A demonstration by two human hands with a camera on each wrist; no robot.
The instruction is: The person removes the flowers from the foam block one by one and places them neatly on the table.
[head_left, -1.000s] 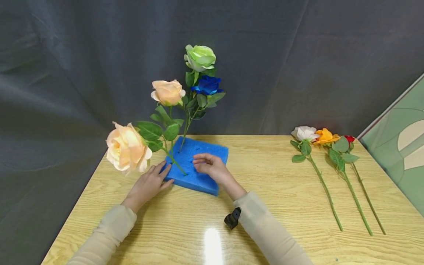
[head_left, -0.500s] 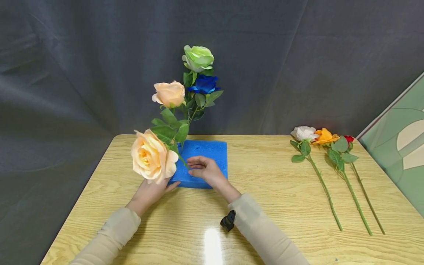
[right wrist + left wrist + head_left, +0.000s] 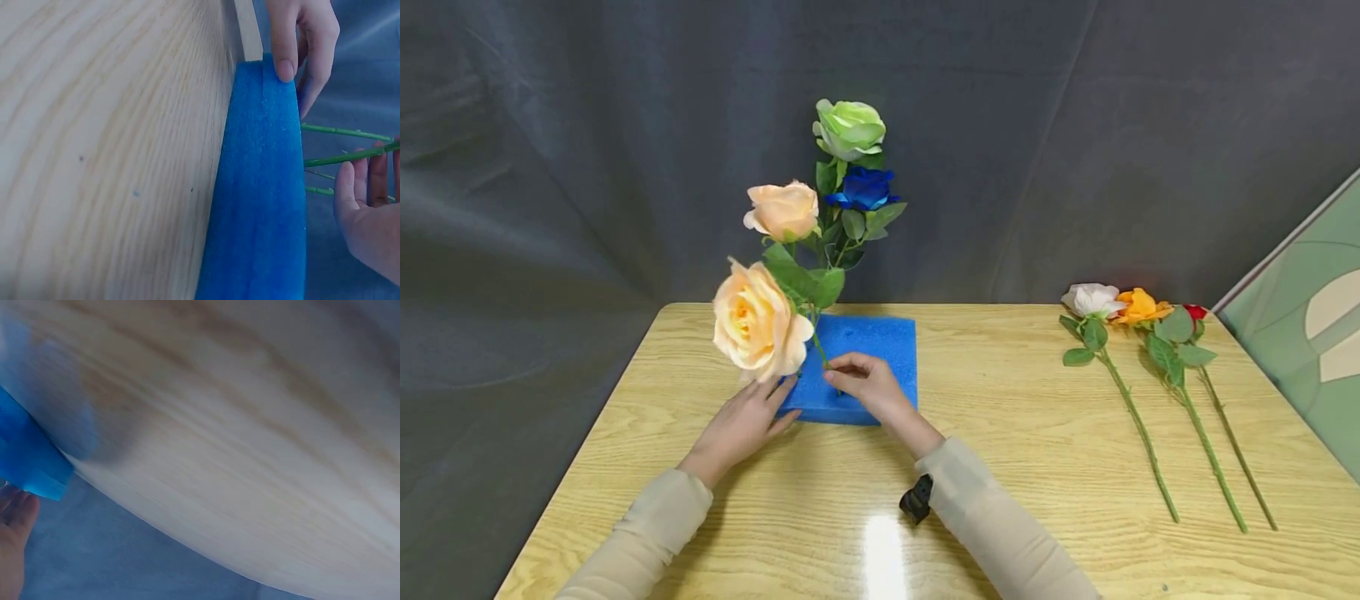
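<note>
A blue foam block (image 3: pixel 872 350) lies on the table with rose stems standing in it. At its near left corner my left hand (image 3: pixel 737 425) holds the block, thumb on the front face, fingers over the top. My right hand (image 3: pixel 872 392) pinches the lower stem of the front peach rose (image 3: pixel 758 321), just above the foam; this rose leans left. In the right wrist view, the right hand (image 3: pixel 375 219) is at a green stem (image 3: pixel 350 159). Behind stand another peach rose (image 3: pixel 782 211), a blue rose (image 3: pixel 863 190) and a green rose (image 3: pixel 850 131).
On the right of the wooden table (image 3: pixel 1000 400) lie a white rose (image 3: pixel 1092 300), an orange rose (image 3: pixel 1139 307) and a red rose (image 3: pixel 1195 312), stems toward the front. A dark curtain (image 3: pixel 970 150) hangs behind the table.
The foam block has turned straighter to the table edge. The front peach rose has swung right and more upright. My right hand has moved from above the foam onto its stem.
</note>
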